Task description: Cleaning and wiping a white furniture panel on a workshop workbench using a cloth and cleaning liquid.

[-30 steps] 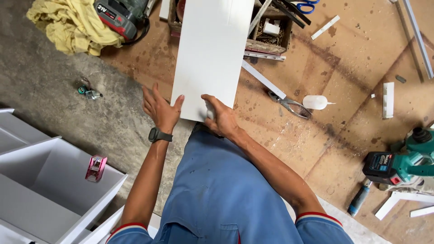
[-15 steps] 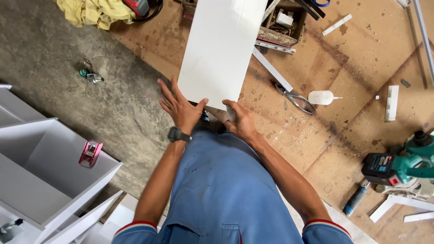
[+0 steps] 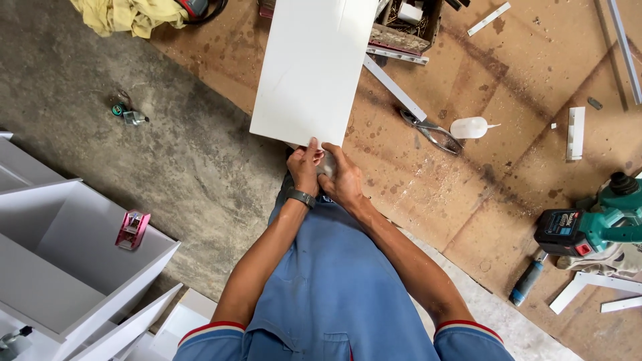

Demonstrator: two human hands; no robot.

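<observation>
i have both hands pressed close together at the near edge of the flat white rectangular panel (image 3: 314,67), which lies on the brown fibreboard floor sheet (image 3: 468,187) and runs away from me toward the top of the view. my left hand (image 3: 305,167), with a dark watch on the wrist, curls its fingers (image 3: 311,144) over the panel's near edge, thumb side up. my right hand (image 3: 342,178) sits touching the left, its fingers bent in toward the same spot; there is something small and grey between the two hands, but i cannot tell what it is or which fingers pinch it. right of the panel lie metal pliers (image 3: 431,132) and a small white squeeze bottle (image 3: 470,127), just beside each other. a teal cordless drill (image 3: 595,224) rests far right. a white cabinet box (image 3: 73,267) stands at my left on the grey concrete floor (image 3: 134,174).
</observation>
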